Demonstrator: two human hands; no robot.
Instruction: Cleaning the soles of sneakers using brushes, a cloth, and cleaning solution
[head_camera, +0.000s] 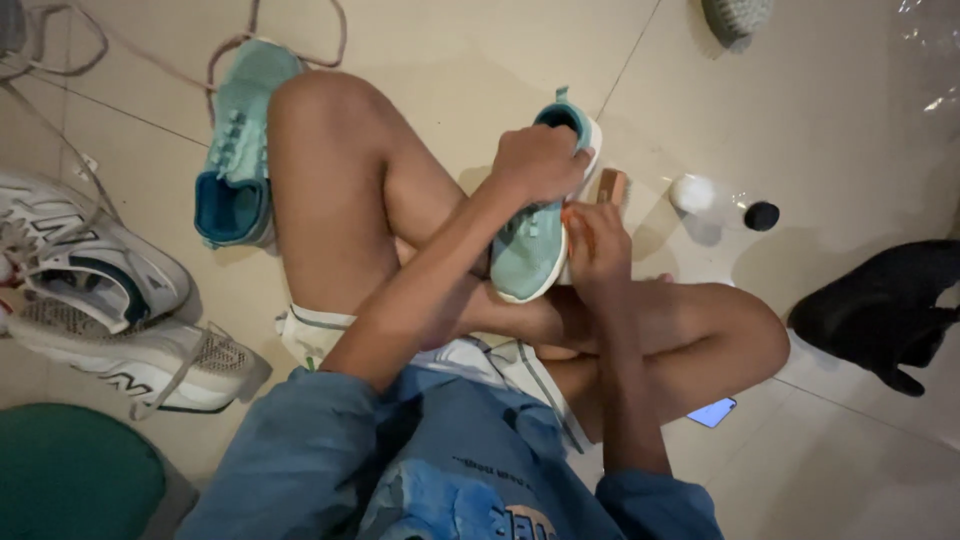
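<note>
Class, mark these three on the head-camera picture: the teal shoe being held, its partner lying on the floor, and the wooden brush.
held teal shoe (527, 250), head view, on the knit toe.
teal shoe on the floor (240, 130), head view, on the laced upper.
wooden brush (612, 186), head view, on the wooden back above the right hand.

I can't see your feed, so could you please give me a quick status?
Left hand grips teal sneaker at heel. Right hand holds wooden brush against its side. Nothing in the way.
</note>
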